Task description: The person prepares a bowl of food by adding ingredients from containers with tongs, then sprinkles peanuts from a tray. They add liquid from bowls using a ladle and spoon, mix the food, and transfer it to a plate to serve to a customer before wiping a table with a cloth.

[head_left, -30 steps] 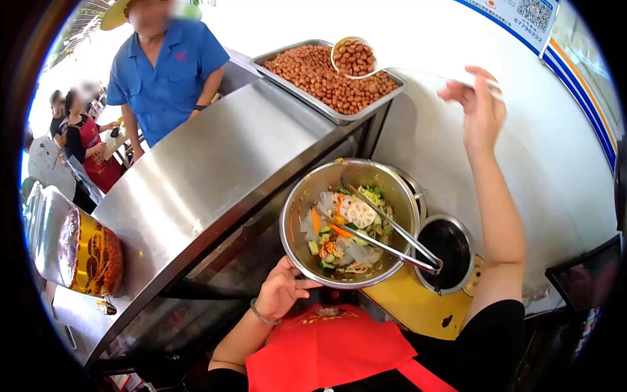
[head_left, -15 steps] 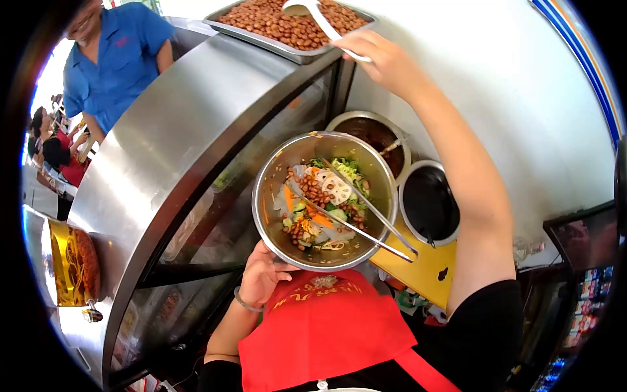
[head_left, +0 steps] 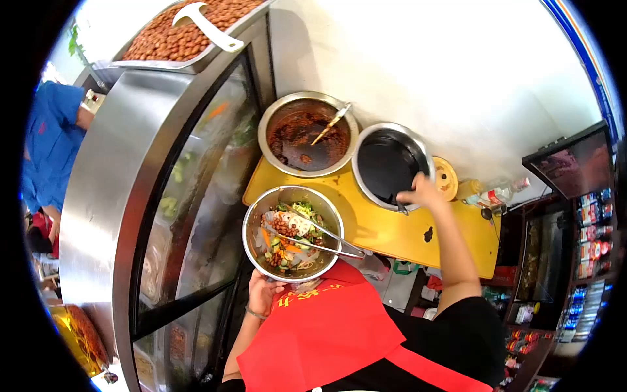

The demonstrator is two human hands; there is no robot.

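Note:
A steel mixing bowl (head_left: 253, 258) of vegetables, lotus slices and peanuts is held up from below by my left hand (head_left: 262, 294), its fingers at the bowl's underside. Metal tongs (head_left: 323, 247) lean in that bowl. My right hand (head_left: 421, 195) reaches over the near rim of a steel bowl of dark liquid (head_left: 388, 163), close to a dark handle at the rim; its fingers are bent together, and what they grip is too small to tell. Beside it stands a bowl of red-brown sauce (head_left: 307, 140) with a spoon (head_left: 334, 123). The white scoop (head_left: 215, 31) lies on a tray of peanuts (head_left: 166, 46).
The bowls of sauce and liquid stand on a yellow table (head_left: 392, 238) against the wall. A glass-fronted steel counter (head_left: 117, 150) curves along the left. Bottles (head_left: 499, 195) and a round yellow lid (head_left: 445, 179) are at the right. A person in blue (head_left: 55, 140) stands beyond the counter.
My right hand has let go of the white scoop and moved down to the dark liquid bowl. The view has turned right, and the held bowl has shifted away from the sauce bowl.

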